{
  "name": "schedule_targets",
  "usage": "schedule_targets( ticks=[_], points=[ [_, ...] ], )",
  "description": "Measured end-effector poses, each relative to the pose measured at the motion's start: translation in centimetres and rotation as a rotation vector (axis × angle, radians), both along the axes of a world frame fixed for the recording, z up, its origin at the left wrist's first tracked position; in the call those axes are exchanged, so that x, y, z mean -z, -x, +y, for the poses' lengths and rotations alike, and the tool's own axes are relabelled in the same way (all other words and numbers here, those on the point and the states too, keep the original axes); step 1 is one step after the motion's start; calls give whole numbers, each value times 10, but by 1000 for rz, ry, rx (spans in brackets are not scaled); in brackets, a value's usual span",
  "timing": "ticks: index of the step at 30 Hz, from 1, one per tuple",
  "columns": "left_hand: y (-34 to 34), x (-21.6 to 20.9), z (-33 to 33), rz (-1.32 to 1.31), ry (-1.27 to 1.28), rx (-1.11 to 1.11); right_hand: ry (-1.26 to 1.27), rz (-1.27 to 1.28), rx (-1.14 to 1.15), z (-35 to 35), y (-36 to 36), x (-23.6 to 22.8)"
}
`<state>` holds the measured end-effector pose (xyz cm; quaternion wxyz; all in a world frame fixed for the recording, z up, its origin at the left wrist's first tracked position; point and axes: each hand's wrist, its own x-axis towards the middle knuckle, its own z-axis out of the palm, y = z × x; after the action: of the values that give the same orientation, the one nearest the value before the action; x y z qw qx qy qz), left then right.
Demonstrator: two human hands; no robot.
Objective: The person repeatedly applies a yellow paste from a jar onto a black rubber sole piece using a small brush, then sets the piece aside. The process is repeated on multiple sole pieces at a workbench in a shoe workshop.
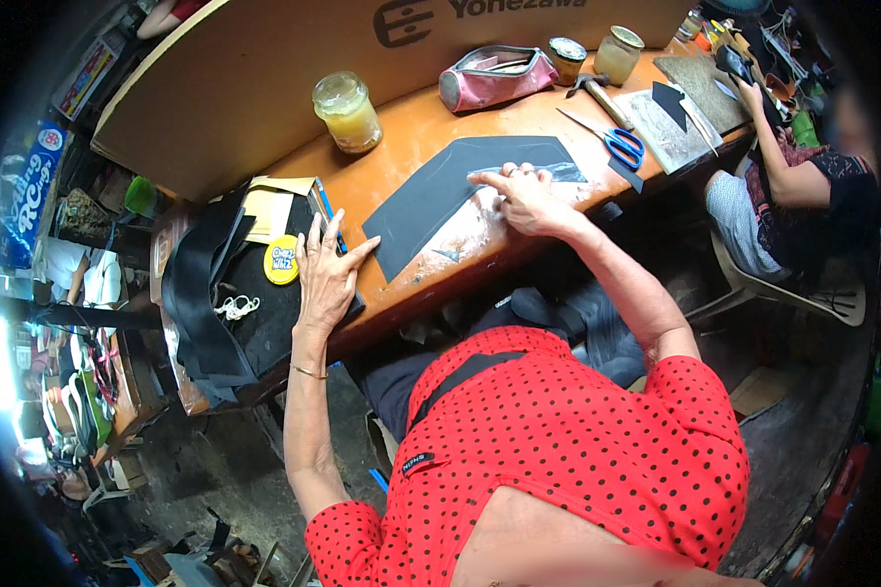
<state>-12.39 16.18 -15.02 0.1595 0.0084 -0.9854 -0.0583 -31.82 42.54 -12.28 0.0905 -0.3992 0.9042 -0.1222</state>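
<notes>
A dark grey, angled flat piece of sheet material [416, 201] lies on the orange-brown table. My left hand [325, 272] rests palm down with fingers spread on the black board at the table's left, its thumb tip at the grey piece's left edge. Over the piece's right part, my right hand [529, 201] touches the surface with its index finger stretched to the left and the other fingers bent. Nothing held shows in it. A shiny whitish strip [564, 173] lies beside those fingers. Whitish smears [465, 235] cover the table below the piece.
A jar of yellowish paste [347, 112] stands behind the piece. Blue-handled scissors [622, 147], a hammer [607, 101] and a pink pouch [497, 78] lie farther right. Black strips [206, 303] and a yellow lid [281, 260] are left. Another person [793, 186] sits at the right.
</notes>
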Motion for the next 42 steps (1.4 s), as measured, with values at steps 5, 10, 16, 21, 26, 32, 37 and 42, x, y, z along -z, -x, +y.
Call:
schedule_targets(
  ticks=[5, 10, 16, 21, 26, 32, 37, 42],
  points=[
    [-1, 3, -1, -48, -19, -29, -128, 326, 160, 4, -4, 33],
    [-1, 6, -2, -22, -54, -17, -233, 143, 33, -3, -30, 26],
    [-2, 6, -3, -11, -62, -12, -171, 423, 42, 4, -8, 19],
    [0, 6, -3, -20, -69, -15, -699, 804, -149, 6, 16, 35],
    [-1, 6, -4, -1, -94, -23, -682, 940, -309, -7, -7, 45],
    [-3, 7, -5, -13, -69, -40, -589, 966, -343, -26, -55, 47],
    [-2, 7, -4, -4, -59, -45, -469, 863, -417, -42, -82, 54],
    [-2, 6, -4, -11, -45, -44, -430, 869, -505, -52, -106, 54]
  ],
)
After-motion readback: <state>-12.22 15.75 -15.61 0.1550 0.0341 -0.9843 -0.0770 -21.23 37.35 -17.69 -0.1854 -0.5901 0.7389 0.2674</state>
